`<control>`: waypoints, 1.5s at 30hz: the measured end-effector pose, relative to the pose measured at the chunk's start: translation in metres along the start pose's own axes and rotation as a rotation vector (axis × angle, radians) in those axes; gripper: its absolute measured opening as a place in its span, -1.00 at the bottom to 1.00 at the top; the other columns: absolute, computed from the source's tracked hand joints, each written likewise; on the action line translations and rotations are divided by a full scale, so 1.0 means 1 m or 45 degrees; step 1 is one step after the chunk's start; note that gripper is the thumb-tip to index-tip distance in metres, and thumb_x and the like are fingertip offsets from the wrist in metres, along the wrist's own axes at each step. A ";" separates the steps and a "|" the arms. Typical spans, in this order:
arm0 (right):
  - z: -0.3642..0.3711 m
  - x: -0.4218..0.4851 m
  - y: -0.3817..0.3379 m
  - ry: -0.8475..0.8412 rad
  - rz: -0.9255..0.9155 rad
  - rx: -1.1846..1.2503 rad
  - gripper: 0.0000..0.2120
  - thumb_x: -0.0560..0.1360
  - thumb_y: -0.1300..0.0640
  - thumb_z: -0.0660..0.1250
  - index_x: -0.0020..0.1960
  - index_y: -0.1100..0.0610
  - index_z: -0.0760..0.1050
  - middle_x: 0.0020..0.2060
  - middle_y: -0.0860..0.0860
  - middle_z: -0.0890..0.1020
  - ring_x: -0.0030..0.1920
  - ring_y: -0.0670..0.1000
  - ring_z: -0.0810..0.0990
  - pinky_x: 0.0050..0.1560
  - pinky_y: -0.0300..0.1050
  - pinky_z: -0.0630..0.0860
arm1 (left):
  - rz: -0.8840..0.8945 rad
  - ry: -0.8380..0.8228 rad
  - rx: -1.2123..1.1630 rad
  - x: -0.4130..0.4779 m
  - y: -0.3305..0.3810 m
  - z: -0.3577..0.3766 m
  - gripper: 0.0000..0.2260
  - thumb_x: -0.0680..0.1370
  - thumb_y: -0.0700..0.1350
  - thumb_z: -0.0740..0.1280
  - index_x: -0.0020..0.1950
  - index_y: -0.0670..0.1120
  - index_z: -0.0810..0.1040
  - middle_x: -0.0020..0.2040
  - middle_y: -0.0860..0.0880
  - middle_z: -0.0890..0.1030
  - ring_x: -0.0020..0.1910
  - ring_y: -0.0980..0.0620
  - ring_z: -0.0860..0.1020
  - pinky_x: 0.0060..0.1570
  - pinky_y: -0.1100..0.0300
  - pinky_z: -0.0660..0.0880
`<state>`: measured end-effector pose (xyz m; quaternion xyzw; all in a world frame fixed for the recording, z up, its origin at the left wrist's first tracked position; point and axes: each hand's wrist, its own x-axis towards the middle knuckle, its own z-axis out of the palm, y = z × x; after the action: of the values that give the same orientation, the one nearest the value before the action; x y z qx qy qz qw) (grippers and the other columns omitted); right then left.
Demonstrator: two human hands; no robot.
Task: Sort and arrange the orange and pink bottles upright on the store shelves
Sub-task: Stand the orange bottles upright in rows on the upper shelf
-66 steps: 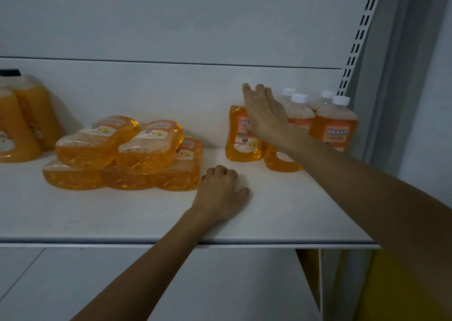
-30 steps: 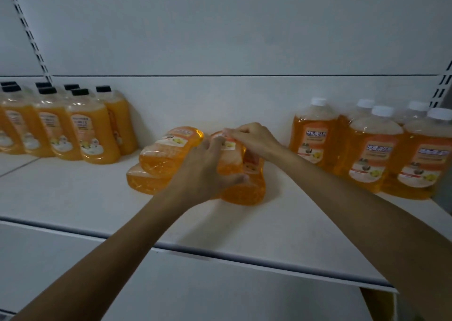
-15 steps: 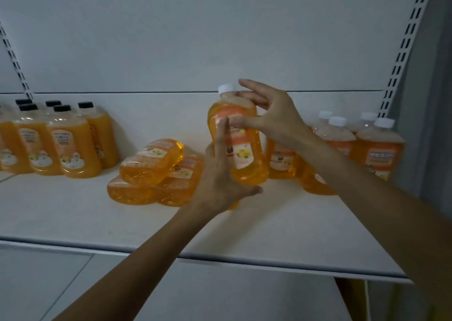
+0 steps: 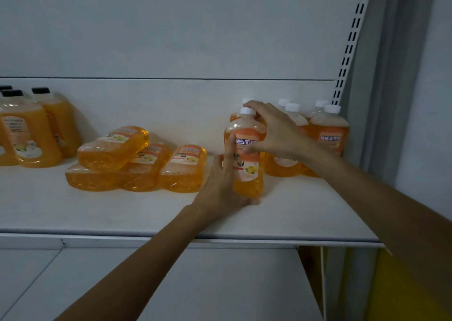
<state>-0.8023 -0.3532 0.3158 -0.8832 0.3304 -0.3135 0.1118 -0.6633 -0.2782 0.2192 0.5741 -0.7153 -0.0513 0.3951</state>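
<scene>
orange cleaner bottle [image 4: 247, 156] | right hand [image 4: 276, 134] fingers grasp shoulder, left hand [image 4: 225, 183] fingers cup base | best seated flat on shelf [image 4: 305, 213], label forward

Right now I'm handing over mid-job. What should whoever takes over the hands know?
Left hand holds the bottle low; right hand grips its shoulder.
The bottle is upright at the shelf, in front of the white-cap group.
Done: the white-cap group and the black-cap bottles stand upright.
Left: let go of this one, then stand up the lying bottles; four show.
</scene>
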 end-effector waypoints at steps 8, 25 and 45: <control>0.007 -0.001 0.003 0.046 -0.055 -0.145 -0.19 0.35 0.15 0.51 0.45 0.01 0.13 0.26 0.01 0.31 0.19 -0.01 0.39 0.04 -0.13 0.51 | 0.016 0.051 0.032 0.001 -0.011 0.007 -0.04 0.45 -0.15 0.43 0.49 0.17 -0.29 0.40 -0.15 0.31 0.33 -0.05 0.36 0.29 -0.03 0.40; 0.011 0.025 0.007 0.080 0.052 -0.647 -0.19 0.39 0.10 0.49 0.46 0.11 0.07 0.29 0.13 0.39 0.23 0.15 0.45 0.22 0.00 0.39 | -0.301 -0.316 0.388 0.016 -0.008 0.010 -0.24 0.53 0.09 0.23 0.53 -0.03 -0.21 0.51 -0.03 0.18 0.41 -0.06 0.28 0.35 0.00 0.27; 0.014 0.020 -0.019 0.313 -0.170 -0.312 -0.38 0.52 0.09 0.33 0.50 0.10 0.15 0.48 0.07 0.21 0.48 0.03 0.16 0.39 -0.11 0.21 | -0.021 -0.029 0.591 0.009 0.005 -0.053 -0.53 0.52 0.02 0.30 0.40 -0.04 0.35 0.42 -0.05 0.36 0.37 -0.05 0.32 0.33 0.07 0.26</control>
<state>-0.7717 -0.3519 0.3218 -0.8652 0.3179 -0.3832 -0.0592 -0.6347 -0.2645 0.2625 0.6548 -0.7076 0.1047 0.2440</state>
